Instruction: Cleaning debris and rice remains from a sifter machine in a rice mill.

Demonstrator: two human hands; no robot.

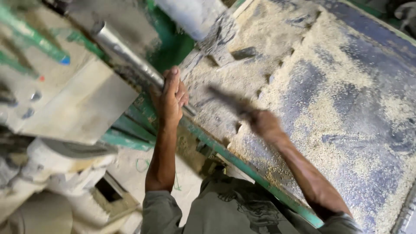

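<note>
While the left hand (172,99) clamps its grip round the metal pipe (130,56) at the green frame edge (242,167), the right hand (263,122) is clenched on a dark stick-like tool (227,102), motion-blurred. Tool's long axis runs up-left from the rt hand, over the grain-dusted sloping tray (346,99), tip pointing twd the pipe & lt hand, which sits nearer it.

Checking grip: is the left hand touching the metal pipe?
Touching. The head view shows the left hand on the metal pipe, its fingers wrapped over it, no gap visible.
</note>
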